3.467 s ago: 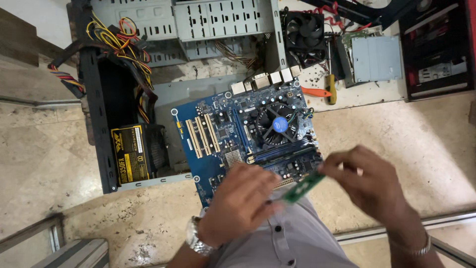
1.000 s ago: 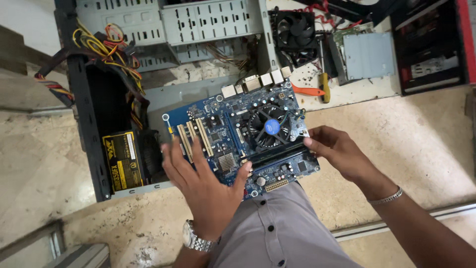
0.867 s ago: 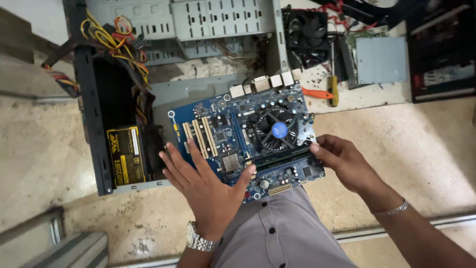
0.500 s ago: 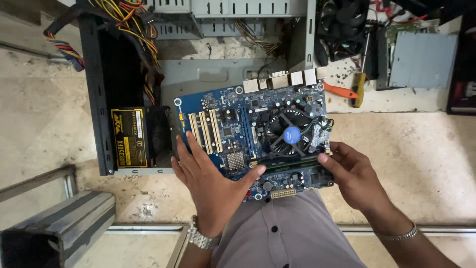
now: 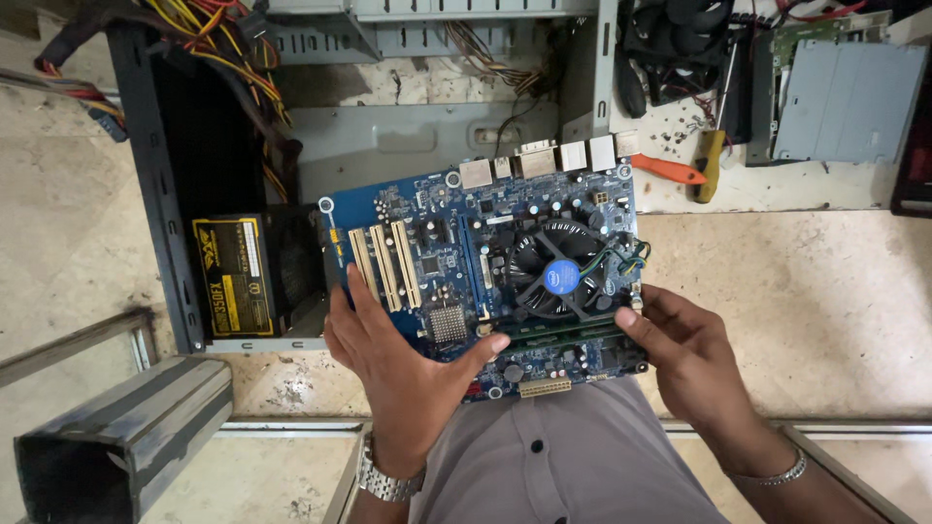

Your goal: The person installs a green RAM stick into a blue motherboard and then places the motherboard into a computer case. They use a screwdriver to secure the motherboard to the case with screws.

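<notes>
Motherboard [image 5: 456, 262]: blue circuit board, held flat above the person's lap in front of an open computer case [image 5: 388, 146], which lies on its side on the stone floor [image 5: 815, 291].

Fittings on the motherboard: round black cooling fan [image 5: 560, 277] with a blue centre label, right of middle; three cream expansion slots [image 5: 385, 264] at the left; a row of silver ports [image 5: 544, 160] along the far edge; a green memory stick [image 5: 563, 332] lying in a slot along the near side, just below the fan.

Left hand [image 5: 398, 374]: open, fingers spread, palm flat against the near left part of the motherboard; the thumb tip reaches the left end of the memory stick. Metal watch [image 5: 383, 480] on the wrist.

Right hand [image 5: 689, 349]: fingers curled round the near right edge of the motherboard, thumb pressing the right end of the memory stick. Thin bracelet [image 5: 772, 477] on the wrist.

Surroundings: black power supply [image 5: 238, 277] with a yellow label inside the case, at the left; bundle of yellow, red and black wires [image 5: 209, 58] above it. Screwdriver [image 5: 709, 165] with a yellow handle and an orange-handled tool [image 5: 665, 170] lie on a pale board beyond the motherboard, far right. Grey metal drive [image 5: 849, 102] sits at the upper right, a second black fan [image 5: 680, 39] beside it. Dark rectangular metal tube [image 5: 121, 437] lies on the floor at the lower left.
</notes>
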